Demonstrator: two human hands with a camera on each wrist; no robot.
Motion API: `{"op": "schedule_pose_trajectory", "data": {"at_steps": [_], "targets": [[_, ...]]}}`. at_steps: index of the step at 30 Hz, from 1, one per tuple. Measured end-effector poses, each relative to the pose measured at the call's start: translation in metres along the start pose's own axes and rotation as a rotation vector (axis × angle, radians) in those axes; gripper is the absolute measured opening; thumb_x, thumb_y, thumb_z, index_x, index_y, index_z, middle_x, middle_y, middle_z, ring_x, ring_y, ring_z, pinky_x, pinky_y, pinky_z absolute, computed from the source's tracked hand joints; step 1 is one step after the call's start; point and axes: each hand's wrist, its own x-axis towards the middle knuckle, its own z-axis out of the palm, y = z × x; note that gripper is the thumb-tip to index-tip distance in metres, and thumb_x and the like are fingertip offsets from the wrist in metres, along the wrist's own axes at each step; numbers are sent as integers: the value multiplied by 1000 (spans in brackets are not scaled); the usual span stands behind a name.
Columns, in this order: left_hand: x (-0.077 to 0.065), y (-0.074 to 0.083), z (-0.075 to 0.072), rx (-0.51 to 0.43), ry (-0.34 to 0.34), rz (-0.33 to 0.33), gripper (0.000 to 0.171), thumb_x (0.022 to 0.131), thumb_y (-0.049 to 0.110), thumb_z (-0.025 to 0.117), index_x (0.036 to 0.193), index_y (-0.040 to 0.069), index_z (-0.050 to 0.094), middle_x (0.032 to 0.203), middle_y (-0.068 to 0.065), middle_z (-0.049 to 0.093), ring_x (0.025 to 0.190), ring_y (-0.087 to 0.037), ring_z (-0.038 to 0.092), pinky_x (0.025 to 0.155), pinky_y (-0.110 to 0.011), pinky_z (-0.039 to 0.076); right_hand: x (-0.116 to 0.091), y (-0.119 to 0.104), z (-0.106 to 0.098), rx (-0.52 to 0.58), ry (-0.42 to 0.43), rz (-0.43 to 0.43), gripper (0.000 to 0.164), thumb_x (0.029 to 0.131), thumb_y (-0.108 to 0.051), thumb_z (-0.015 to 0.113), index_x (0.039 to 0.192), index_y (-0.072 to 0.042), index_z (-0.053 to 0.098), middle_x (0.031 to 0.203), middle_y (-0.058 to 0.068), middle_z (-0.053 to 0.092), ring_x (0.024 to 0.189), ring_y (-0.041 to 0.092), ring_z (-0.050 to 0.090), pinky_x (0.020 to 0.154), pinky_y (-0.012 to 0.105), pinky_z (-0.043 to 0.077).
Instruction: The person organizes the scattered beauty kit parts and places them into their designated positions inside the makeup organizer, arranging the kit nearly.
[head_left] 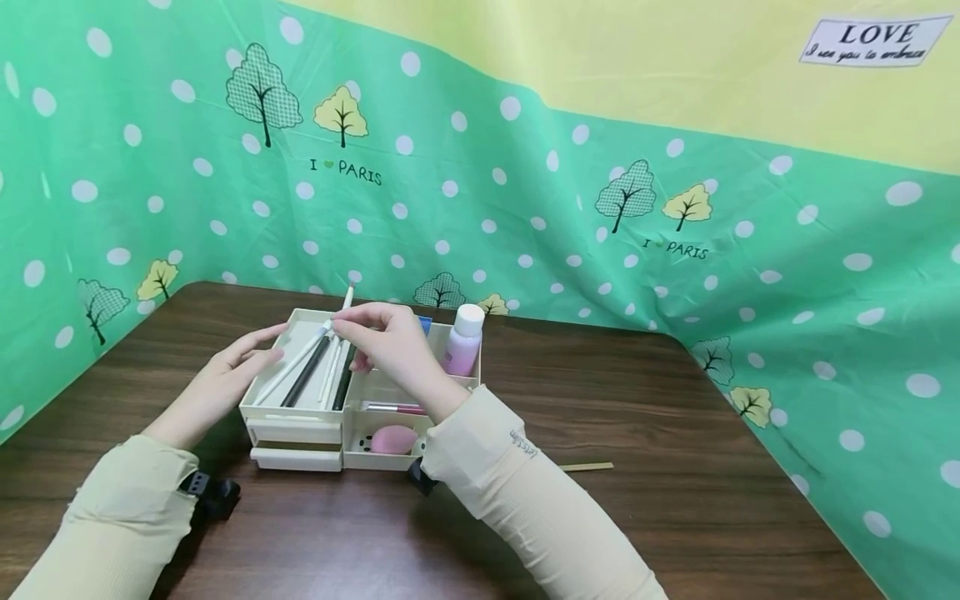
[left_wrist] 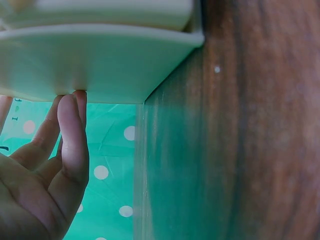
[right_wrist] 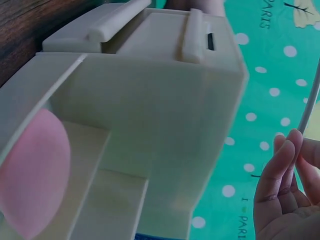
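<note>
A cream desktop organizer (head_left: 296, 414) stands on the table, its slanted upper tray holding several slim black and white pencil-like sticks. My left hand (head_left: 225, 375) is at the organizer's left side; in the left wrist view its extended fingertips (left_wrist: 72, 102) touch the outer wall. Over the tray, my right hand (head_left: 397, 337) pinches a slim pale stick (right_wrist: 311, 102) between thumb and fingers; its exact kind cannot be told. A pink makeup sponge (head_left: 393, 439) lies in the front right compartment, and a pink bottle with a white cap (head_left: 463, 342) stands at the back right.
The organizer has a small drawer (head_left: 296, 460) below the tray. Slim pink and white sticks (head_left: 393, 408) lie in the middle compartment. A narrow yellowish strip (head_left: 587, 467) lies on the dark wooden table (head_left: 675, 517). A green dotted cloth (head_left: 510, 192) hangs behind.
</note>
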Motion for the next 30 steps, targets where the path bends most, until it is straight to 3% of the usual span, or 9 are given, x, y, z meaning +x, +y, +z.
{"op": "schedule_pose_trajectory", "data": {"at_steps": [9, 13, 17, 22, 30], "targets": [[1, 1, 0, -4, -4, -11, 62, 103, 47, 46, 157, 21, 31, 137, -25, 54, 94, 7, 56, 79, -18, 48, 11, 11, 13, -172, 16, 58, 16, 94, -18, 69, 106, -10, 76, 90, 3, 71, 48, 11, 57, 52, 26, 51], [2, 1, 1, -2, -9, -10, 61, 104, 46, 46, 157, 19, 30, 137, -25, 53, 94, 7, 55, 78, -17, 48, 14, 14, 16, -226, 27, 64, 16, 94, -19, 68, 105, -11, 76, 80, 6, 68, 47, 13, 56, 48, 23, 47], [4, 0, 1, -13, -9, 9, 60, 105, 42, 45, 157, 17, 30, 138, -25, 53, 94, 8, 55, 78, -17, 48, 16, 17, 19, -250, 37, 59, 16, 94, -18, 68, 106, -9, 75, 74, 2, 65, 45, 10, 53, 44, 21, 45], [2, 0, 0, -19, -2, 27, 59, 105, 42, 46, 156, 17, 31, 136, -25, 53, 94, 7, 56, 78, -17, 48, 20, 17, 22, -294, 45, 51, 17, 95, -17, 67, 107, -9, 75, 79, 0, 68, 43, 8, 53, 44, 21, 46], [1, 0, -1, 0, -7, 11, 61, 104, 45, 45, 156, 17, 31, 138, -24, 52, 94, 8, 55, 78, -16, 47, 24, 17, 25, -328, 34, 104, 15, 95, -18, 67, 105, -11, 76, 78, -3, 68, 46, 9, 55, 45, 20, 45]]}}
